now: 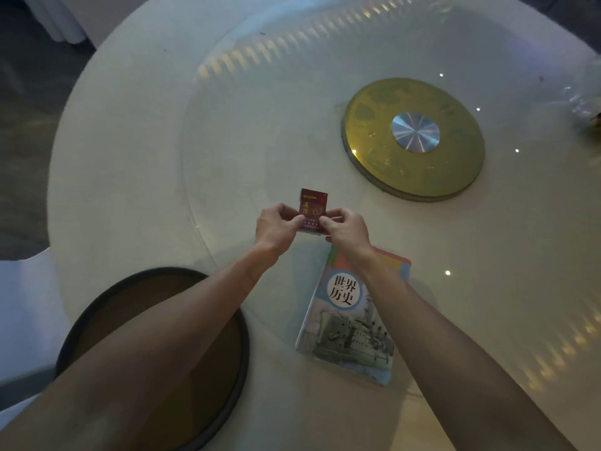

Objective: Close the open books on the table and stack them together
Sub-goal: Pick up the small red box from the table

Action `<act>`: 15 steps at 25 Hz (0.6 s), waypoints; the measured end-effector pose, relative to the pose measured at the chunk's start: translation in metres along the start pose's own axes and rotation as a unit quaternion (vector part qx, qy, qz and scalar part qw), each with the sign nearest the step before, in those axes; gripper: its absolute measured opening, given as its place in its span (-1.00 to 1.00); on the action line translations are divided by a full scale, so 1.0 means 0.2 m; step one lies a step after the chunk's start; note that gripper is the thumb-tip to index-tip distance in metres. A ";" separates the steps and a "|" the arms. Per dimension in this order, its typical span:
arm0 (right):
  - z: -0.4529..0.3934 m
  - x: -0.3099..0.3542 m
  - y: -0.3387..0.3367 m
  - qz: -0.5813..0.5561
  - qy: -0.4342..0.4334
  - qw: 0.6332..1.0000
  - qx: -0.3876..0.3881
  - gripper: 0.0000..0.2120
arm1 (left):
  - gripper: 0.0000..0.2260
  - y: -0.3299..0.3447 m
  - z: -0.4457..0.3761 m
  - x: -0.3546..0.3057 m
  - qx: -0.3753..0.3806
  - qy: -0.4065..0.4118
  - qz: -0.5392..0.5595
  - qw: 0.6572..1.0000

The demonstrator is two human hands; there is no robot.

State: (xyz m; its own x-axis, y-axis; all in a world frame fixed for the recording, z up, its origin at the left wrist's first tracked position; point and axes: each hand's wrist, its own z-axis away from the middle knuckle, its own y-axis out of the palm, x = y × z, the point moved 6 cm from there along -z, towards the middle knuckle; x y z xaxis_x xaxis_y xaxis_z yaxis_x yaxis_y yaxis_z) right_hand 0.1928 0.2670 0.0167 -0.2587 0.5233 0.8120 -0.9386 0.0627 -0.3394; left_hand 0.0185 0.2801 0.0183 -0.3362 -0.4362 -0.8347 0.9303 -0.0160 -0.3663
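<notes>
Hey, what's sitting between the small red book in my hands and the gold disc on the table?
Nothing: in the head view, only bare glass turntable lies between the small red book and the gold disc.

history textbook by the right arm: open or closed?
Closed. The history textbook lies flat on the table with its full front cover facing up, title and ship picture visible, no inner pages showing.

small red book (pixel 313 209): dark red cover, gold lettering, looks shut, held upright just above centre frame, pinched on both sides
big book (pixel 349 315): closed, lying flat at lower centre-right, pastel cover with a warship picture and black characters in a white circle, top corner hidden under a wrist
</notes>
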 end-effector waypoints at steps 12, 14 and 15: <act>0.60 -0.18 0.86 0.092 0.020 0.985 0.143 -0.91 | -0.81 -0.75 0.54 0.74 -0.085 -0.074 0.021 0.993; 0.67 -0.25 0.96 0.106 0.030 0.980 0.166 -0.98 | -0.79 -0.82 0.61 0.84 -0.095 -0.089 0.009 0.991; 0.69 -0.28 1.00 0.118 0.033 0.977 0.174 -0.91 | -0.78 -0.85 0.64 0.90 -0.099 -0.096 0.004 0.990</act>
State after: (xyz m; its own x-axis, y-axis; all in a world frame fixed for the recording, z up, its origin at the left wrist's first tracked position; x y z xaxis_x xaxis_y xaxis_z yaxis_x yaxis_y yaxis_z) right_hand -0.0124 0.1320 -0.0311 -0.4723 0.5434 0.6940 -0.8787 -0.3525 -0.3220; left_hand -0.1811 0.0890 -0.0168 -0.2765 -0.5988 -0.7517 0.8797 0.1572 -0.4488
